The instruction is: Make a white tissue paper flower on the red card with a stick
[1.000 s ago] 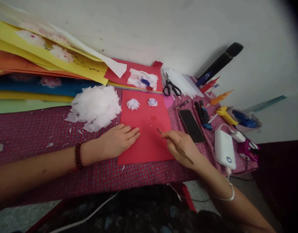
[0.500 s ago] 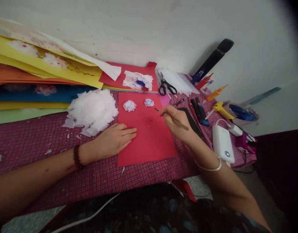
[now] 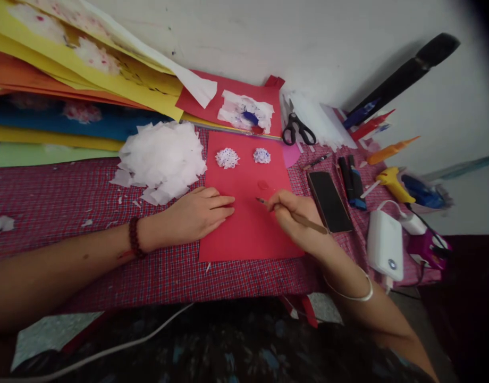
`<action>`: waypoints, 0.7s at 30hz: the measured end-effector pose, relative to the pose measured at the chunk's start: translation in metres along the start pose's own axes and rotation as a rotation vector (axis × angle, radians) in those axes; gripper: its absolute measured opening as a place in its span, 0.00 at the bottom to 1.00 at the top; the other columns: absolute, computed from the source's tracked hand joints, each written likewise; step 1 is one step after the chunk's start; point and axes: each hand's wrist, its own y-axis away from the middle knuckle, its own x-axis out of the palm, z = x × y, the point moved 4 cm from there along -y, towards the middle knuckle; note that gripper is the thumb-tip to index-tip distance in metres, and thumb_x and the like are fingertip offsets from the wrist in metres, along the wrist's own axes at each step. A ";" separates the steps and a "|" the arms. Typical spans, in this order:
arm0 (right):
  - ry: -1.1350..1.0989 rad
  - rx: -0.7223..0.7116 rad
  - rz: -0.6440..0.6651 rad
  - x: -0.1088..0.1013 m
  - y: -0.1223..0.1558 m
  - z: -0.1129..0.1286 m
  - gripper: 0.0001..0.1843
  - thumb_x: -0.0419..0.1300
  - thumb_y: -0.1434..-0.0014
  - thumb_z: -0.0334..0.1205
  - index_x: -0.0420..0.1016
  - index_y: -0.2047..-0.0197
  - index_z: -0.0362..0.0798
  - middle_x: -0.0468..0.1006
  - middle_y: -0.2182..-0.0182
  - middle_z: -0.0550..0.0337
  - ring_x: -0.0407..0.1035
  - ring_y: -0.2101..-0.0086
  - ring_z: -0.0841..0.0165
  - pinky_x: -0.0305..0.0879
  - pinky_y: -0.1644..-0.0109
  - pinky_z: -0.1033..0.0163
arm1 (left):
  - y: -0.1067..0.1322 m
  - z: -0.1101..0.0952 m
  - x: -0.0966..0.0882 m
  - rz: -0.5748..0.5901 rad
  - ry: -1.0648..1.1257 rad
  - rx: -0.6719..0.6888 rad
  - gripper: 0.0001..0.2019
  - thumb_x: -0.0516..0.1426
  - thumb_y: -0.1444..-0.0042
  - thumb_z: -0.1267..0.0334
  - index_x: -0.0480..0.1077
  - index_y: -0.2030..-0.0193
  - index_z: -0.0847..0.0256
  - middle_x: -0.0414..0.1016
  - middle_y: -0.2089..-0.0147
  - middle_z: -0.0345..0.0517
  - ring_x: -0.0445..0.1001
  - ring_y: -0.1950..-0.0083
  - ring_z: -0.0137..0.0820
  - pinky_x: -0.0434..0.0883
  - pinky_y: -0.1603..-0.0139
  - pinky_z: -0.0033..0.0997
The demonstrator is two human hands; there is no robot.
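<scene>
A red sheet of paper lies before me, with two small white paper clusters speckled blue and purple on its upper part. My left hand rests flat on the sheet's left edge, fingers stretched out. Between the fingers of my right hand is a thin brown paintbrush, its dark tip pointing left over the middle of the sheet. A small wet-looking red patch lies just above the tip. Whether the tip touches the paper I cannot tell. A heap of white paper pieces sits beyond my left hand.
Black scissors lie beyond the sheet, near a paint-stained white paper. To the right are a phone, a stapler-like tool, a yellow glue gun and a white power bank. Coloured sheets are stacked at left.
My right hand has drawn the paintbrush toward me, from near the right cluster to below the red patch, uncovering more of the phone. My left hand stays flat. The camera view has shifted.
</scene>
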 end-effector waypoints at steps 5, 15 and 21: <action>-0.024 -0.158 0.172 0.019 0.006 0.014 0.10 0.48 0.43 0.28 0.69 0.66 0.48 0.73 0.76 0.65 0.65 0.77 0.75 0.59 0.71 0.68 | -0.002 -0.001 -0.003 -0.009 0.009 0.005 0.15 0.51 0.33 0.66 0.74 0.45 0.65 0.74 0.41 0.54 0.72 0.48 0.37 0.67 0.46 0.40; -0.143 -0.519 0.359 0.055 0.029 0.041 0.09 0.49 0.42 0.28 0.66 0.62 0.49 0.71 0.74 0.65 0.62 0.75 0.74 0.58 0.68 0.66 | -0.001 0.009 -0.005 -0.123 0.117 -0.010 0.14 0.48 0.33 0.72 0.75 0.55 0.67 0.78 0.48 0.54 0.73 0.47 0.34 0.71 0.45 0.38; -0.153 -0.598 0.458 0.065 0.036 0.053 0.08 0.48 0.40 0.29 0.66 0.61 0.48 0.73 0.74 0.65 0.63 0.74 0.73 0.59 0.67 0.65 | -0.001 0.012 -0.003 -0.084 0.165 -0.035 0.12 0.50 0.33 0.70 0.75 0.53 0.66 0.78 0.48 0.53 0.73 0.45 0.35 0.70 0.42 0.40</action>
